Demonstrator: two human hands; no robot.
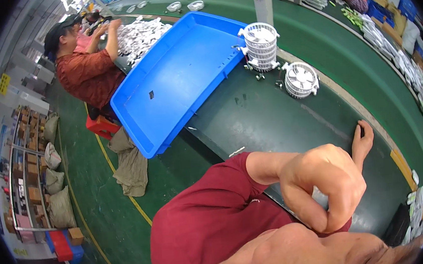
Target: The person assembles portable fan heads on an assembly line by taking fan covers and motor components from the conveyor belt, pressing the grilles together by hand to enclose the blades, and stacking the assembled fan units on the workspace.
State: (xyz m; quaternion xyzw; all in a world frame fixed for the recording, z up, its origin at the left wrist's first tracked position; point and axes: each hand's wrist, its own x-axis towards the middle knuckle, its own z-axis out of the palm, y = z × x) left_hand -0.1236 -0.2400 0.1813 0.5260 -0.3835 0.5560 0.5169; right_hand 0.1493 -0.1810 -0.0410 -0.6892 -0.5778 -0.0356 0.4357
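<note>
Close in front, my left hand has its fingers curled inward, and no object shows in the loop they form. My left arm comes out of a maroon sleeve. Farther off to the right, my right hand rests by the far edge of the dark green worktop, fingers loosely bent and apart, holding nothing; my left hand hides part of that forearm. Beyond both hands stand a tall stack of white round fan frames and a shorter stack of fan frames with blades and small wires.
A large blue tray overhangs the worktop's left side. Past it a co-worker in rust-red handles parts by a heap of white pieces. A green conveyor belt curves along the far side. Shelves and sacks stand left.
</note>
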